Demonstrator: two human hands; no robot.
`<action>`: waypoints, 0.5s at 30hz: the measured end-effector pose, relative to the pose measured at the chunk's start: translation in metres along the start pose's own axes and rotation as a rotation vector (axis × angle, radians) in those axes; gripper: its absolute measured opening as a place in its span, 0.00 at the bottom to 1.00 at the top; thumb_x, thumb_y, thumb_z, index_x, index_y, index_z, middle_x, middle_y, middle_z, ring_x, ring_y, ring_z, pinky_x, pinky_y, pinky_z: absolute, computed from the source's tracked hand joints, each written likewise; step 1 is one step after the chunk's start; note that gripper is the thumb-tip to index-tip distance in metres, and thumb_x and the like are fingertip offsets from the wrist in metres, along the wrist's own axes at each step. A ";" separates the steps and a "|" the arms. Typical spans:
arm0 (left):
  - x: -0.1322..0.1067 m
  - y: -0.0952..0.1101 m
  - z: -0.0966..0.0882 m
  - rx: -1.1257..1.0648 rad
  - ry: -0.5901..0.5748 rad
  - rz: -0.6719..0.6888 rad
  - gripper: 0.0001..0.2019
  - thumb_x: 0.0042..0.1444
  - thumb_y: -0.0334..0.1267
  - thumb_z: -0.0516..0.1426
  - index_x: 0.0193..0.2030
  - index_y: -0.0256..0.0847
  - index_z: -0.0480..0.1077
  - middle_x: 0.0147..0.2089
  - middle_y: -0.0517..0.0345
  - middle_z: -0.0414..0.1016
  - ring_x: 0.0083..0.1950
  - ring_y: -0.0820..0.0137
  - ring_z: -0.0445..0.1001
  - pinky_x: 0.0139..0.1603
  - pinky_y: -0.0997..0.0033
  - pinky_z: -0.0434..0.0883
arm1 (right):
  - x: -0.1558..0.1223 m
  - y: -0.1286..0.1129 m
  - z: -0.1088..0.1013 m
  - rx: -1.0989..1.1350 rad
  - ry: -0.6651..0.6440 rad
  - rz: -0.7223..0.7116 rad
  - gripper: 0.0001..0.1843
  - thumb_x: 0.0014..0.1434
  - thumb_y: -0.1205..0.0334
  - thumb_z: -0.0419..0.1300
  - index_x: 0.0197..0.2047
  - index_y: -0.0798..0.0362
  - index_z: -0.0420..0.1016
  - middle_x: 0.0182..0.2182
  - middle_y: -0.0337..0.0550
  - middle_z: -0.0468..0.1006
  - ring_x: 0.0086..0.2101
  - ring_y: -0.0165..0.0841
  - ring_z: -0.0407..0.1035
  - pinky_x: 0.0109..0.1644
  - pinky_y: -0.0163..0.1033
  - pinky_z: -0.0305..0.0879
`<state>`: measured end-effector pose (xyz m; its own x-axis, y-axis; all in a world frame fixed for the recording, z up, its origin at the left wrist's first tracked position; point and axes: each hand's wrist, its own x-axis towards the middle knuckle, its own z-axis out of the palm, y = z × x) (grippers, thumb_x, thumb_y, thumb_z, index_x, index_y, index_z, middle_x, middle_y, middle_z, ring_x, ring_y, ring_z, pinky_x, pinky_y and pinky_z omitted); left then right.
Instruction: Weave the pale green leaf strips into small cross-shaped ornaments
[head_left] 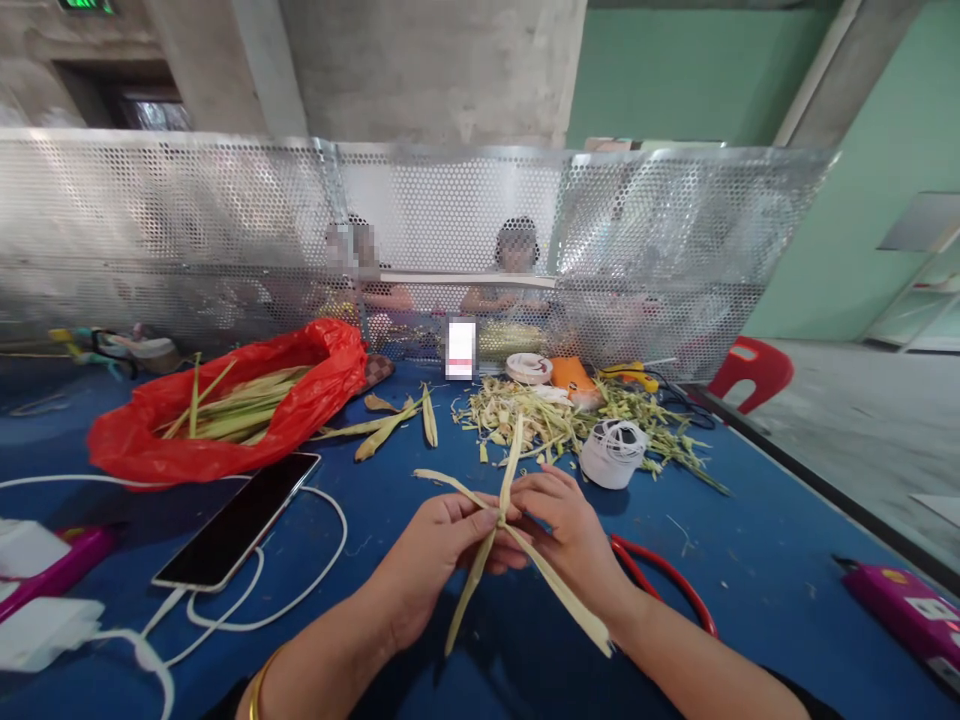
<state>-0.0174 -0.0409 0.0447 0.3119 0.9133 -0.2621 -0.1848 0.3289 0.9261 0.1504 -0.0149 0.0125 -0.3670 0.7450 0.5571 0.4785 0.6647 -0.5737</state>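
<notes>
Pale dried leaf strips (566,583) cross at a small knot, their ends pointing outward in several directions. My left hand (442,540) pinches them at the crossing between thumb and fingers. On the other side, my right hand (555,520) has its fingers curled against the same crossing; its fingertips are partly hidden behind the strips. The work is held above the blue table (390,640). Beyond my hands lie a few loose leaf pieces (386,430) and a heap of leaf scraps (517,415). A white spool of cord (613,453) stands beyond my right hand.
At left are a red plastic bag (225,410) of long leaves, a black-screened phone (244,520) and white cables (341,540). Red-handled pliers or scissors (675,580) lie partly behind my right forearm. A purple tool (900,610) is far right. A perforated metal screen (450,210) stands behind.
</notes>
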 end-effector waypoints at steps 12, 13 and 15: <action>0.001 -0.001 0.005 0.228 0.017 -0.088 0.12 0.48 0.42 0.62 0.32 0.33 0.75 0.28 0.51 0.79 0.26 0.71 0.77 0.28 0.77 0.66 | 0.003 -0.018 -0.004 0.482 0.008 0.445 0.11 0.55 0.60 0.60 0.23 0.54 0.71 0.27 0.40 0.76 0.32 0.33 0.69 0.41 0.39 0.65; 0.001 -0.001 0.005 0.234 0.016 -0.095 0.11 0.47 0.41 0.62 0.32 0.34 0.74 0.27 0.52 0.79 0.25 0.71 0.76 0.28 0.77 0.66 | 0.002 -0.015 -0.002 0.454 0.005 0.441 0.11 0.55 0.60 0.59 0.23 0.54 0.71 0.26 0.40 0.76 0.31 0.33 0.69 0.40 0.39 0.65; 0.002 -0.003 0.006 0.234 0.022 -0.101 0.11 0.47 0.41 0.62 0.31 0.33 0.74 0.26 0.53 0.78 0.24 0.71 0.76 0.26 0.76 0.66 | 0.002 -0.011 -0.001 0.378 0.045 0.426 0.08 0.56 0.59 0.59 0.28 0.54 0.73 0.29 0.41 0.76 0.33 0.35 0.70 0.41 0.41 0.66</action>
<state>-0.0106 -0.0412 0.0430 0.2967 0.8845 -0.3601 0.0676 0.3567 0.9318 0.1457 -0.0210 0.0203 -0.1658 0.9539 0.2501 0.2551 0.2864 -0.9235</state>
